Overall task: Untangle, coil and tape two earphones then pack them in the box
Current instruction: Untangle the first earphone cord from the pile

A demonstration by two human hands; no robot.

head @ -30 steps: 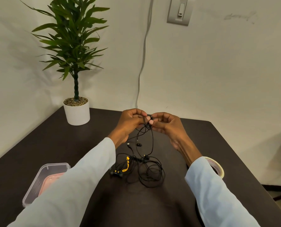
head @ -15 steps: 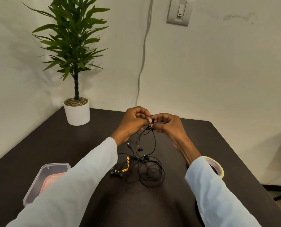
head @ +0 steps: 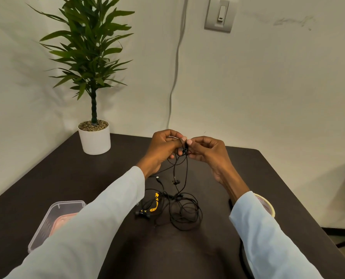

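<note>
Two hands: my left hand (head: pixel 163 148) and right hand (head: pixel 205 152) pinch one knot of the earphones (head: pixel 179 204)
Tangle: rest lies on table (head: pixel 248 178) — between my sleeves
Tip: I'd ease loops apart — never yank

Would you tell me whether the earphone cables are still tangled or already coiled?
Still tangled: the earphone cables lie in loose, crossing loops on the table, while both hands pinch a knot above.
</note>
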